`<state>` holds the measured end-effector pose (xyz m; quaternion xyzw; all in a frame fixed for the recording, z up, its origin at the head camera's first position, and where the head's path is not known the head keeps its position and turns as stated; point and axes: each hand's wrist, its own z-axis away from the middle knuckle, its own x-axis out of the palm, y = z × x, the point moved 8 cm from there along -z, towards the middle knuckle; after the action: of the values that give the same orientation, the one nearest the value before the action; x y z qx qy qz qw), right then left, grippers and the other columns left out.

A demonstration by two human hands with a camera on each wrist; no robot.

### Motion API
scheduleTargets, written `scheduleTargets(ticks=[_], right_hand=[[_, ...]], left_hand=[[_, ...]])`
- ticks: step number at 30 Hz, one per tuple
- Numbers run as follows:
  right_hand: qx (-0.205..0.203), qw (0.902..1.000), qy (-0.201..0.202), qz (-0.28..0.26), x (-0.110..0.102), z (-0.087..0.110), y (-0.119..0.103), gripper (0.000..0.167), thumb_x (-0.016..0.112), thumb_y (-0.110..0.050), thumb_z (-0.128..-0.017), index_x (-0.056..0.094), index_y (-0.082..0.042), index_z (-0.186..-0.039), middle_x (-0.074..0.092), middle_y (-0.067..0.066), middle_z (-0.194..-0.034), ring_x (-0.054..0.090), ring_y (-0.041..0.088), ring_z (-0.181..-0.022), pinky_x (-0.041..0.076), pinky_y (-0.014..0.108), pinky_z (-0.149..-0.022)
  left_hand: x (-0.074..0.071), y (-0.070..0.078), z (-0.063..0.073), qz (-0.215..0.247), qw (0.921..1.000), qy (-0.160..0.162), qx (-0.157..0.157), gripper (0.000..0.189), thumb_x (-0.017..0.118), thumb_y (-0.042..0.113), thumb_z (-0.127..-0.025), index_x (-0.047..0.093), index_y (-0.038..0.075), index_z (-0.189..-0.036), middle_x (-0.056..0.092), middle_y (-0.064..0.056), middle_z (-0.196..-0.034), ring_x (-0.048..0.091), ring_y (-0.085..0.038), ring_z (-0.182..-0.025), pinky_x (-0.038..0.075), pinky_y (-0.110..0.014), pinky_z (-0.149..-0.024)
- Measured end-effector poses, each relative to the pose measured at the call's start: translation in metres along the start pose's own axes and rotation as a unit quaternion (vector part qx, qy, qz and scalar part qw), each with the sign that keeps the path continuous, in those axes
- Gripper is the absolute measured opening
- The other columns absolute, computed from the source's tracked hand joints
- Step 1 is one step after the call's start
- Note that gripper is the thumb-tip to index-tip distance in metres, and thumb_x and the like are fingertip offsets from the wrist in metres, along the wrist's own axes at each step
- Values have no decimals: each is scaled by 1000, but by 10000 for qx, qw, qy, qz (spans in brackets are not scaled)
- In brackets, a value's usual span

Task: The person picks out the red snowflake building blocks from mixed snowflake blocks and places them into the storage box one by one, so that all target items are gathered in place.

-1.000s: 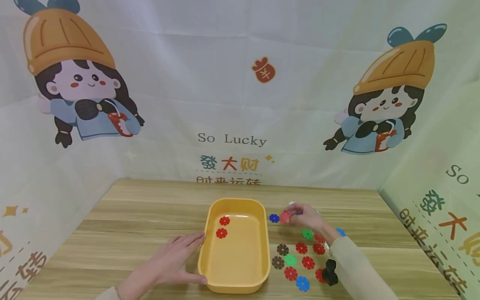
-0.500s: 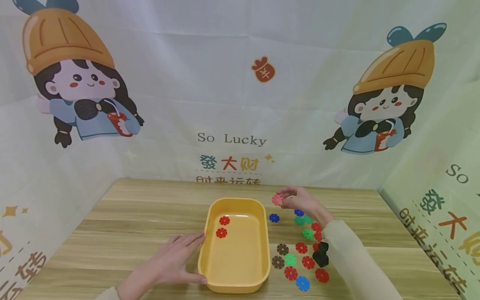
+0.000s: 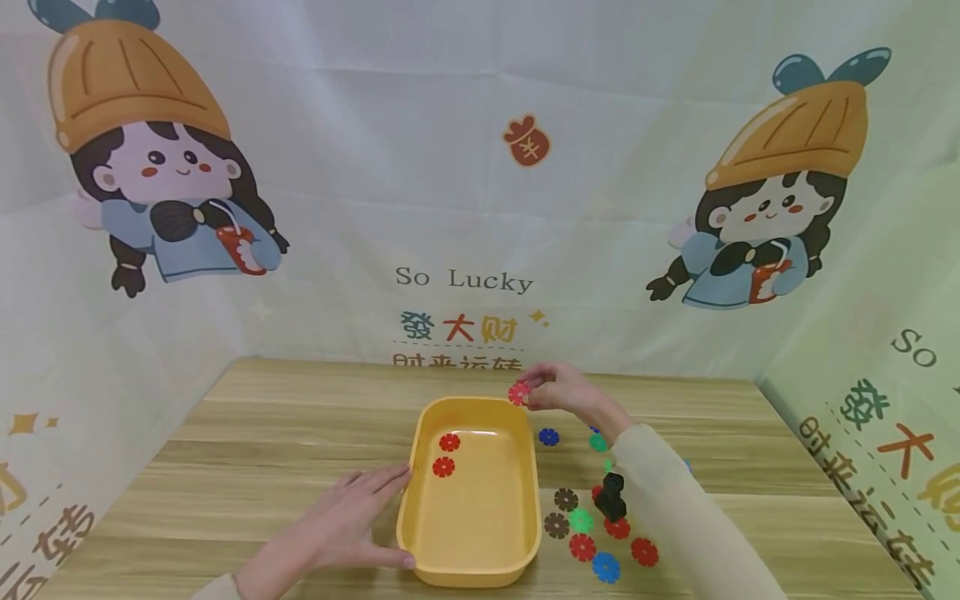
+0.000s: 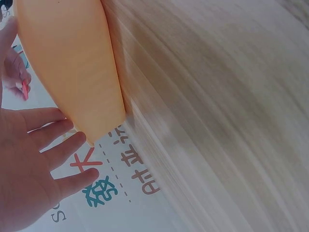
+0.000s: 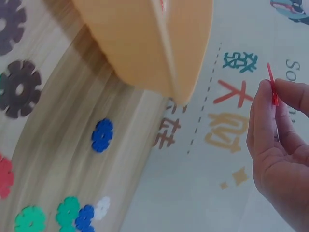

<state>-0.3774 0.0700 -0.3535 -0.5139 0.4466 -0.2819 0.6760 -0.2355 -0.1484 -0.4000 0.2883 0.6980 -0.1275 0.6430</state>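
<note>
Wooden table; right hand aloft, pinching red disc.

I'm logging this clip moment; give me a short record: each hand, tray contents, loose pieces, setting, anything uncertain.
left hand: fingers spread, touching the left side of the yellow tray
right hand: pinching a red disc up near the tray's far right corner
tray contents: two red discs
loose pieces: brown discs, green discs, blue discs, more red ones, a white disc
setting: wood-grain table, pale printed backdrop
uncertain: total loose count; the right sleeve hides some
</note>
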Motion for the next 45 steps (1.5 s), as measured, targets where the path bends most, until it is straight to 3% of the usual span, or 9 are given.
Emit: scheduleTargets(ticks=[9,18,28,34,39,45], right_hand=[[8,9999,-138,-78,30,-10,-19,30,55,8,-76,53,7,-107,52,15,-92,54,38,-90,45,41,-80],[60,9995,-38,-312,57,-22,-20,25,58,8,-77,56,8,-102,57,13,-83,60,29,-77,50,36,-72],[176,9960,71,-872,85,-33,-6,24,57,8,-76,55,10,-99,59,13,-82,60,30,-78,50,37,-72],[391,9951,136,-901,97,-35,10,20,58,4,-78,57,8,-98,60,11,-80,61,28,-75,49,38,-73],[513,9944,79,-921,104,-34,23,21,58,6,-77,57,8,-98,59,10,-77,59,17,-63,48,41,-74],[738,9949,103,-686,110,-32,37,22,60,7,-74,59,8,-96,60,11,-74,61,21,-65,50,38,-71]], left_hand=[[-1,0,1,19,10000,32,-2,96,57,68,-65,40,0,-130,38,-10,-134,38,-28,-117,28,-51,-93],[-2,1,1,-10,10000,96,21,96,56,69,-65,40,0,-130,39,-11,-133,39,-28,-116,30,-51,-91],[-1,0,1,7,9999,136,50,96,56,69,-65,41,0,-130,39,-10,-133,40,-26,-115,31,-51,-90],[-1,0,1,-2,9999,131,68,96,55,69,-66,41,0,-130,39,-10,-133,40,-26,-115,31,-51,-90],[-2,0,1,18,9999,123,82,95,56,68,-66,41,0,-130,40,-10,-133,41,-27,-114,31,-52,-89],[-2,0,1,6,9999,141,87,95,57,68,-65,42,-1,-129,40,-10,-132,41,-27,-114,31,-51,-90]])
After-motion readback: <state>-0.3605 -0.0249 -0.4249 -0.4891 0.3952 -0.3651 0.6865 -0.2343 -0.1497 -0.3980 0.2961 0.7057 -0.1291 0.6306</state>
